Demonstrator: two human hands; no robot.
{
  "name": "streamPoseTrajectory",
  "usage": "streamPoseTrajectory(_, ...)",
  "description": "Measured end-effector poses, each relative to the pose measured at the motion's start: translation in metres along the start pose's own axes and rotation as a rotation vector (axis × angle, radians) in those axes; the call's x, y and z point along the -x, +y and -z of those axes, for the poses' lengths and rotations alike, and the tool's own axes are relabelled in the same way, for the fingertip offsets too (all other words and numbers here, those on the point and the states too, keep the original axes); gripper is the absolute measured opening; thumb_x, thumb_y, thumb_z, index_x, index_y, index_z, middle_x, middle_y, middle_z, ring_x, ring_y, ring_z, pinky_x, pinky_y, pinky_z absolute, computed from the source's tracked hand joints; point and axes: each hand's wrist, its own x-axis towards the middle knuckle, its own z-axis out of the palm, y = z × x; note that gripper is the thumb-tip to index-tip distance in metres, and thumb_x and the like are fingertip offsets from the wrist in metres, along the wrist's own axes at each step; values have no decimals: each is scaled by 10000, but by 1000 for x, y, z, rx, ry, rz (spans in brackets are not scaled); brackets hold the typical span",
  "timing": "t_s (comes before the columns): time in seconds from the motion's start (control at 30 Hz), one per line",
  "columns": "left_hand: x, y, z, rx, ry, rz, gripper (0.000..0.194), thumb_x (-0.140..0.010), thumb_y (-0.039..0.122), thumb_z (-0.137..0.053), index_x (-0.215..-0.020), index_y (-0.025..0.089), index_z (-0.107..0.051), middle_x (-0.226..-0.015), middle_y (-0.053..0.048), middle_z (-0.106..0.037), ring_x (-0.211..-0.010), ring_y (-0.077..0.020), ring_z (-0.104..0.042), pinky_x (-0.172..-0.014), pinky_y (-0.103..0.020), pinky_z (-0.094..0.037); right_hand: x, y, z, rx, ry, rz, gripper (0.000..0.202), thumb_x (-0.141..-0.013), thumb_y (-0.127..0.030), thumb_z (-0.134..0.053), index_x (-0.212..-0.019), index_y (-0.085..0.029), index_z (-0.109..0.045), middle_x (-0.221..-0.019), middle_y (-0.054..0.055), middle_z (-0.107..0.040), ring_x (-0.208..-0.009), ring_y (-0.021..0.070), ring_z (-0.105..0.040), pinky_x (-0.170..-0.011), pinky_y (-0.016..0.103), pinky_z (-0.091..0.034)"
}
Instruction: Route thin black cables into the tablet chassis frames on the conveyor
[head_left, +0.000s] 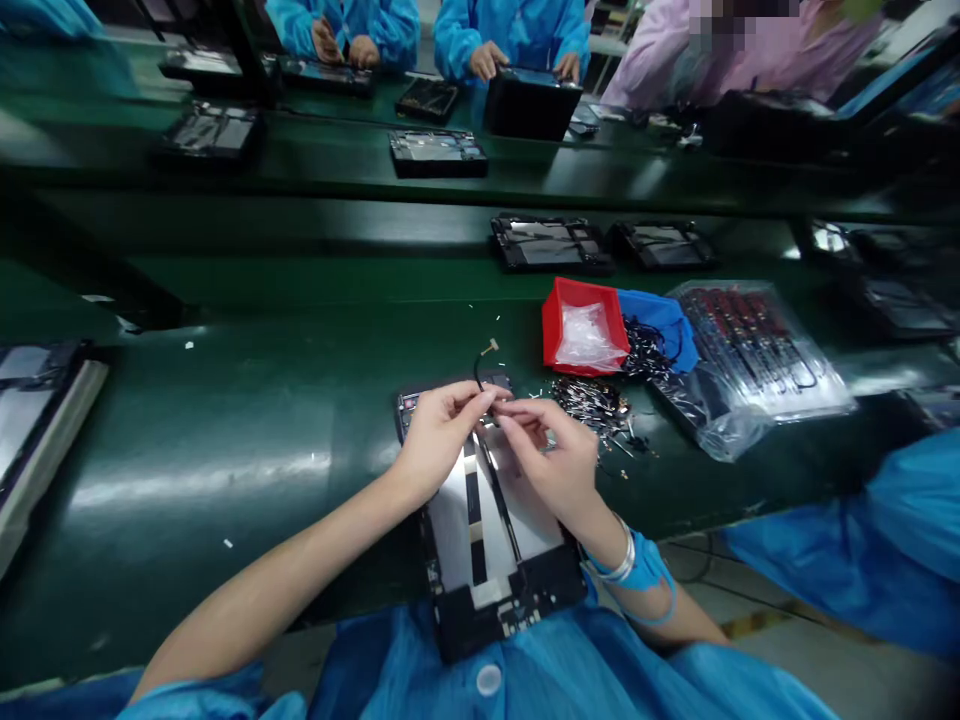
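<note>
In front of me an opened tablet (525, 510) with silver battery panels and black ribbon strips rests partly on the table edge and leans toward my body. A thin black cable (480, 372) with a pale connector at its tip sticks up between my hands. My left hand (446, 430) pinches this cable near the tablet's far end. Close against it, my right hand (551, 450) has thumb and forefinger pressed together at the same spot; what lies between those fingertips is hidden. Right of the tablet lies a pile of small black cables (592, 405).
A red bin (551, 325) with clear plastic bags and a blue bin (679, 335) with black cables stand beyond the pile. Bagged cable trays (787, 350) lie to the right. More opened tablets (551, 245) sit on the line; co-workers are across and beside me.
</note>
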Motion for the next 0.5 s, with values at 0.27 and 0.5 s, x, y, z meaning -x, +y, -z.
streamPoseTrajectory(0.27,3,7,0,-55,-222,83,292,-843,241,-567,-1084,92,-635,-601,-17,-665,-530,-106,-592,-486,-178,-411,-31,5,18,178,59,176,310,-870,-202,-611,-1179,-210,-629,-1037,82,-672,-805,168,-595,-588,298,-488)
streamPoseTrajectory(0.5,-1,11,9,-51,-395,176,244,-836,345,-608,-911,119,-657,-614,-18,-643,-508,-92,-545,-493,-192,-398,-46,13,37,99,-140,415,98,-850,-137,-650,-804,-211,-696,-801,21,-697,-758,153,-611,-671,328,-512)
